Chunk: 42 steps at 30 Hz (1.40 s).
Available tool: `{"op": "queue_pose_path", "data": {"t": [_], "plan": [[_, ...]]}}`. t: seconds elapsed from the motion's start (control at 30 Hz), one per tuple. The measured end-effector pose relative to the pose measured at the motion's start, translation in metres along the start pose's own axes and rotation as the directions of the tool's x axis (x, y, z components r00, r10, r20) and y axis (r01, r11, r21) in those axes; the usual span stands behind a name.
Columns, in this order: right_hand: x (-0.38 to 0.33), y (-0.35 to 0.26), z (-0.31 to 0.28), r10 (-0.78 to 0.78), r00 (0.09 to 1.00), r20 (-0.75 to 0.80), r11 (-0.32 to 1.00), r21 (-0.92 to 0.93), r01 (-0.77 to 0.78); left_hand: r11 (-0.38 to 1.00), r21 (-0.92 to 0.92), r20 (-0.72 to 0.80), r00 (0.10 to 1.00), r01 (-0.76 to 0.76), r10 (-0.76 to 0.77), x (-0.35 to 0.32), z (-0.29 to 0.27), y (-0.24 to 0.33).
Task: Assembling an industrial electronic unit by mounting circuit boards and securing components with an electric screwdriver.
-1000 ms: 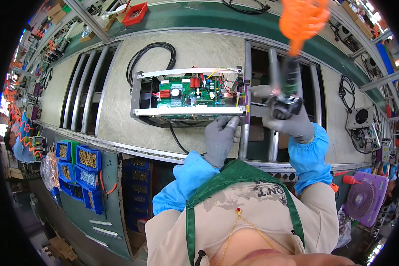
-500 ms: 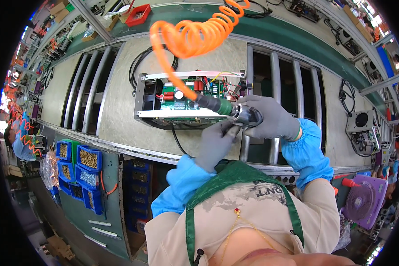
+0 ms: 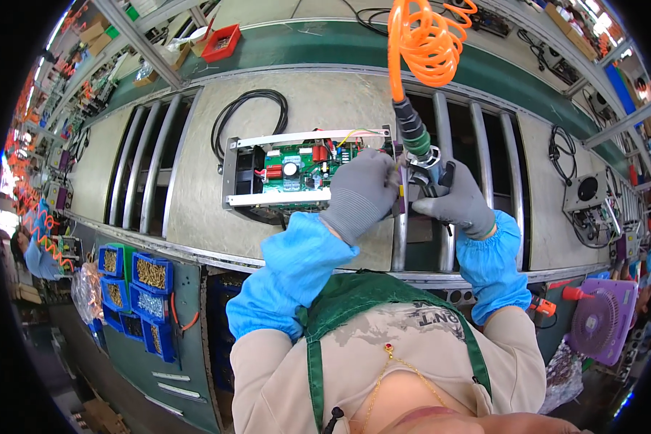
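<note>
My right hand [image 3: 459,199], in a grey glove, holds an air screwdriver [image 3: 414,134] with a dark and green body and a metal hanger ring. An orange coiled hose [image 3: 430,47] runs up from it. My left hand [image 3: 362,192], also gloved, lies over the right end of an open electronic unit [image 3: 282,199]. Its fingers are bent together at the unit's end panel [image 3: 402,189]; whatever they pinch is hidden. Green circuit board [image 3: 291,168], red parts and wires show between the unit's two white metal rails.
The unit rests on a grey plate [image 3: 210,94] between sets of metal rollers [image 3: 445,130]. A black cable coil [image 3: 249,108] lies behind it. Blue bins of screws [image 3: 152,273] stand front left, a purple fan [image 3: 602,318] front right. Another unit [image 3: 589,202] sits farther right.
The screwdriver has swung right, off the unit and to a more upright pose, with my right hand. My left hand has moved up and forward onto the unit's right end.
</note>
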State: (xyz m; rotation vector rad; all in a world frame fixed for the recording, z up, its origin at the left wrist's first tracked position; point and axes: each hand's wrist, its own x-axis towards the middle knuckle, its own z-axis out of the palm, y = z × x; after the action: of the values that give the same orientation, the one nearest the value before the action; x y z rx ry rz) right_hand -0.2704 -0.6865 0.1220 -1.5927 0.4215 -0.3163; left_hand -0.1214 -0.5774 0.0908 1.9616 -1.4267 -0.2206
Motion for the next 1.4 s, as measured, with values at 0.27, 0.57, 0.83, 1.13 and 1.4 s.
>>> {"op": "queue_pose_path", "data": {"t": [0.27,0.57,0.83,1.13,1.4], "plan": [[-0.049,-0.037,-0.01,-0.029,0.868,-0.496,0.989,0.112,0.097,0.822,-0.512,0.301,0.948,0.25,-0.102,0.034,-0.011,-0.015],[-0.053,-0.075,-0.006,-0.78,0.543,-0.309,0.54,0.105,0.835,0.835,-0.157,0.271,0.79,-0.528,0.55,0.031,-0.02,-0.047],[-0.021,-0.078,0.022,-0.787,0.533,-0.311,0.561,-0.001,0.828,0.797,-0.118,0.296,0.745,-0.593,0.598,0.03,-0.017,-0.05],[-0.009,-0.068,0.032,-0.697,0.612,-0.373,0.666,-0.022,0.746,0.764,-0.072,0.336,0.706,-0.641,0.623,0.03,-0.021,-0.046],[-0.006,-0.057,0.035,-0.638,0.681,-0.359,0.72,0.034,0.693,0.781,-0.084,0.324,0.725,-0.619,0.608,0.029,-0.017,-0.049]]}}
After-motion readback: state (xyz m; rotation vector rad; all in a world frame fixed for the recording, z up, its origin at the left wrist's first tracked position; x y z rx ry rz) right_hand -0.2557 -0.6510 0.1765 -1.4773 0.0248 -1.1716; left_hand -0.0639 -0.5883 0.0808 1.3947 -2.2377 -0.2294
